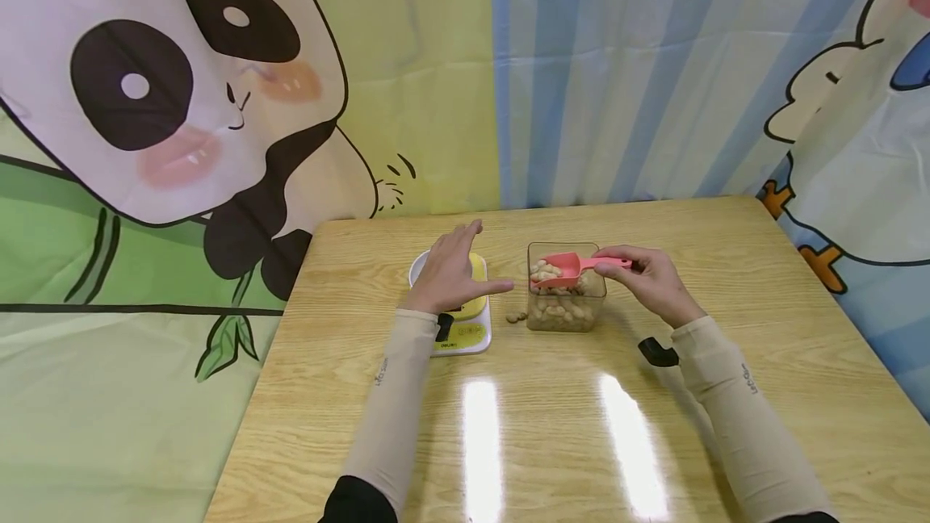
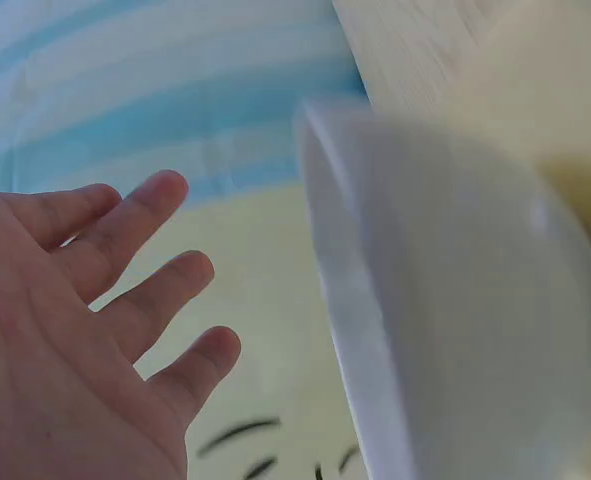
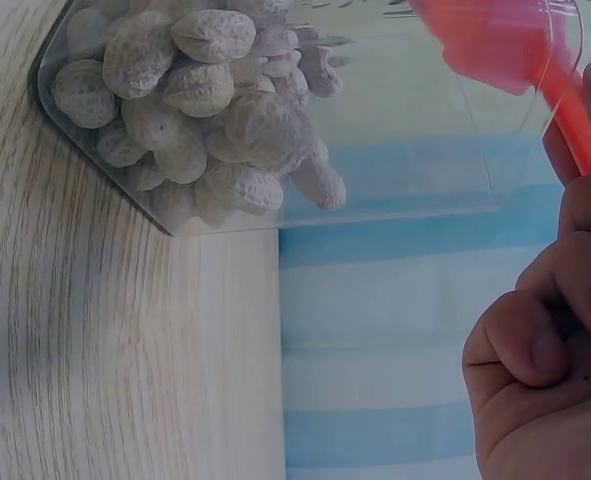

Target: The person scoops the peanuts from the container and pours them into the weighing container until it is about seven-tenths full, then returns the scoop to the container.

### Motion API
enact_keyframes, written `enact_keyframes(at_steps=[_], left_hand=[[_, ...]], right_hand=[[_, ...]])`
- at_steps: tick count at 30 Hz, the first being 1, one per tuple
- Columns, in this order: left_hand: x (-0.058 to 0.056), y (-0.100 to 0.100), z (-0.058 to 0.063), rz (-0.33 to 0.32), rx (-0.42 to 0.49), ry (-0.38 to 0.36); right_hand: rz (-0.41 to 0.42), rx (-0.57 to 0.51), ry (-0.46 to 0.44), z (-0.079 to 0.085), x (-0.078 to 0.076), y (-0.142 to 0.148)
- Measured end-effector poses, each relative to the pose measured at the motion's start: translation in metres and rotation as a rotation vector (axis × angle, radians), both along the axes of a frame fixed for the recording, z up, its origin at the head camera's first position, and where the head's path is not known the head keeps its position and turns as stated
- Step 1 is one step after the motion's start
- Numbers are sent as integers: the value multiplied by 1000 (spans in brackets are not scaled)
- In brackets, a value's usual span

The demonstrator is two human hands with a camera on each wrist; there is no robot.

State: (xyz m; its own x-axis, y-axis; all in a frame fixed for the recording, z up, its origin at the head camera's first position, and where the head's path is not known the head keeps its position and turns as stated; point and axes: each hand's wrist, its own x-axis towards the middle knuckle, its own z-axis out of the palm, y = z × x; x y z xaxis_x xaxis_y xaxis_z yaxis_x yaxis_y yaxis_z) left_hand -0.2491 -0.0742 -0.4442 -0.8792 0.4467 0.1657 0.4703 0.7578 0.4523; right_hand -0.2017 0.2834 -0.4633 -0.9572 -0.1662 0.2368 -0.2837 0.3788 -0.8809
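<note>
My right hand (image 1: 650, 282) grips the handle of a pink scoop (image 1: 571, 269), which carries several peanuts (image 1: 545, 270). The scoop is at the mouth of a clear square container (image 1: 603, 297), part-filled with unshelled peanuts (image 3: 195, 90). In the right wrist view, fingers curl beside the red-looking handle (image 3: 573, 120). My left hand (image 1: 449, 277) holds nothing, fingers spread and thumb pointing toward the container. It hovers over a white bowl (image 2: 475, 300) on a white and yellow kitchen scale (image 1: 465, 336), hiding much of both in the head view. In the left wrist view, the fingers are apart from the bowl's rim.
A loose peanut (image 1: 517, 318) lies on the wooden table (image 1: 552, 410) between scale and container. Behind the table hangs a cartoon-printed curtain (image 1: 421, 103). Dark wrist camera mounts (image 1: 658, 352) sit by both cuffs.
</note>
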Motion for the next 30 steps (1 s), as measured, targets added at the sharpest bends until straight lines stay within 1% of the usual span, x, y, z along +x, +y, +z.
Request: enact_keyframes(at_steps=[2, 5, 9, 13, 17, 24, 30], left_hand=[[0, -13, -3, 43, -32, -8], [0, -31, -9, 102, -55, -16], [2, -52, -18, 158, -47, -15], [6, -66, -24, 201, -45, -18], [10, -72, -30, 222, -29, -20], [14, -75, -44, 213, -10, -40], [15, -75, -49, 229, 26, -49]], right_hand=[[6, -14, 4, 0, -1, -1], [5, -21, 5, 0, -1, -1], [-5, -16, 3, 0, -1, 0], [-14, -15, -5, -1, -2, 1], [-25, -5, -10, -1, -2, 1], [-27, -23, -2, -3, 3, 1], [-9, -37, 15, -4, 3, 0]])
